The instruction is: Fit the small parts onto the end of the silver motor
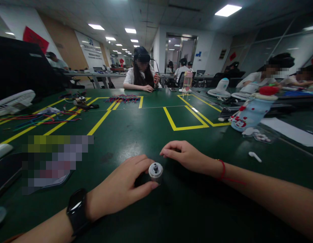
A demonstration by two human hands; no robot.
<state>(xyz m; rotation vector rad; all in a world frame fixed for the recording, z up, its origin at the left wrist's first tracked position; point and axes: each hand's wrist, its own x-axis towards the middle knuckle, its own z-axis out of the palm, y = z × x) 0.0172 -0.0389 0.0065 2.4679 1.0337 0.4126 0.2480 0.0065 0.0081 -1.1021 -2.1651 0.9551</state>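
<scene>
Left hand [123, 189] grip holds the small motor [155, 171] upright — right hand [188, 156] curled loosely, just beside.

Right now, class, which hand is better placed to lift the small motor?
Left. The left hand already wraps the small motor; the right hand rests curled beside it, apart.

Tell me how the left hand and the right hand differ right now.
The left hand grips a small silver motor; the right hand holds nothing. The left wrist wears a black watch, the right wrist a red string. Both rest on the green table.
</scene>
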